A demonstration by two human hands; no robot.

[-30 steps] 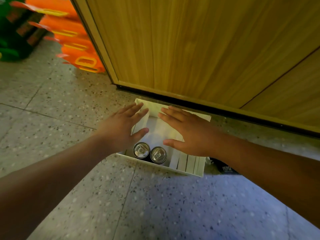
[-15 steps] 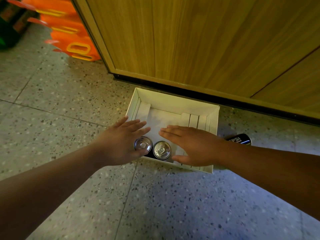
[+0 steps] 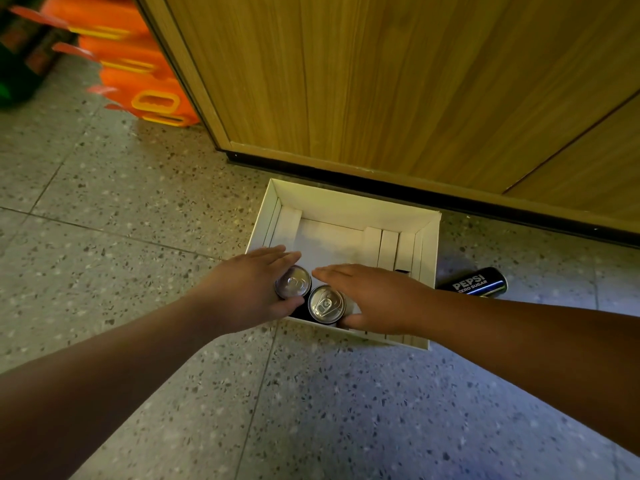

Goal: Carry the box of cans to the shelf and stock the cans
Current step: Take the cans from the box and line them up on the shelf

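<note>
The white box (image 3: 349, 207) sits on the floor at frame centre, thin card, likely flimsy; I judge it best lifted from beneath. My left hand (image 3: 242, 292) wraps one upright can (image 3: 293, 282); my right hand (image 3: 374, 299) lies flat, fingers straight, beside the second can (image 3: 326, 304). Both cans look smooth and rigid; grip the sidewalls.

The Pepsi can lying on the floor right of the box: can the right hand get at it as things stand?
Probably yes. The Pepsi can lies in the open on the floor beside the box, nothing on it. The right hand rests on an upright can and would have to let go.
</note>
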